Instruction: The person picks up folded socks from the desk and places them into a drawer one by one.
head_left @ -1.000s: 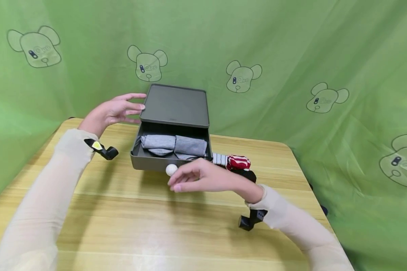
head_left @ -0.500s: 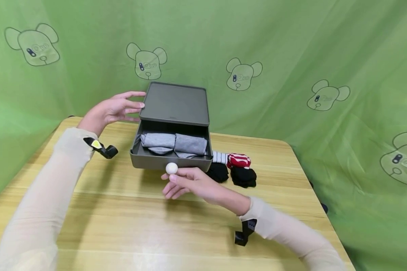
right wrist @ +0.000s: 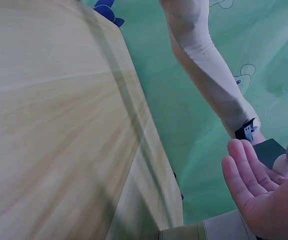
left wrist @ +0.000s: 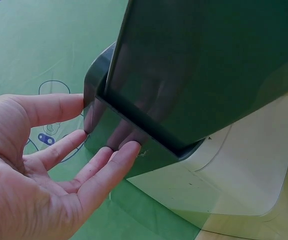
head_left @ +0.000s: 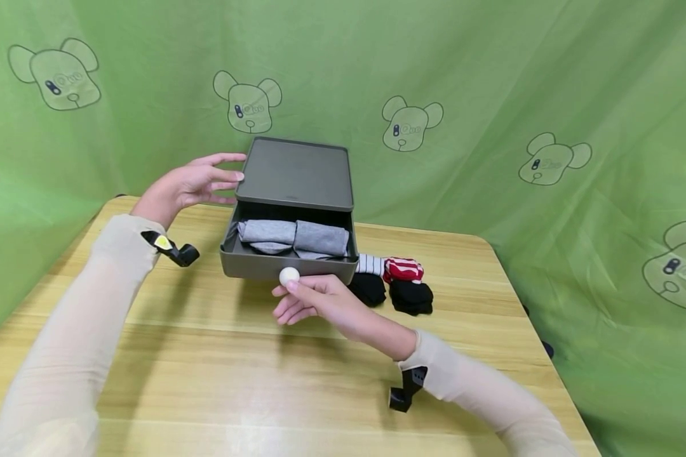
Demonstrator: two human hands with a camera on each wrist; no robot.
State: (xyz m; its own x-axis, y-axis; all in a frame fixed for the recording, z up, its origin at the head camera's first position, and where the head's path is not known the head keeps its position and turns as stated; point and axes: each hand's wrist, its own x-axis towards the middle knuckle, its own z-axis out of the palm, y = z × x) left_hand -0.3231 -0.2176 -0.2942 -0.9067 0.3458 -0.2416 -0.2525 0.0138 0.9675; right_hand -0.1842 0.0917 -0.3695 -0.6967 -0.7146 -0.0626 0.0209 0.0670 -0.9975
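While R hand (head_left: 331, 303) pinched white knob (head_left: 289, 275), drawer (head_left: 257, 266) sat part-open w/ cloth inside

Nearest: R thumb + index on knob, other fingers loose below it. Drawer stuck out of its case (head_left: 297, 171) toward the person, far half of table, a bit L of ctr. Done, as far as visible: two grey bundles (head_left: 321, 238) lay in drawer, side by side, just behind the front wall; back of it too dark to tell. Left, judging by layout: drawer not closed, & 4 bundles outside, R of it: black bundles (head_left: 411, 297) (x2) nearer, then red/white bundle (head_left: 403, 270) + pale striped bundle (head_left: 370, 263), latter partly hidden. Looked partway thru, my est. L hand (head_left: 188, 185): fingers spread wide, tips at case's L side, nothing gripped.

Surface: light wood-grain table (head_left: 206, 374), glare up front, arm shadows across, rounded far corners.

Room: creased green curtain (head_left: 463, 51) behind + both sides, w/ outlined mouse-like heads; beyond it, couldn't tell.
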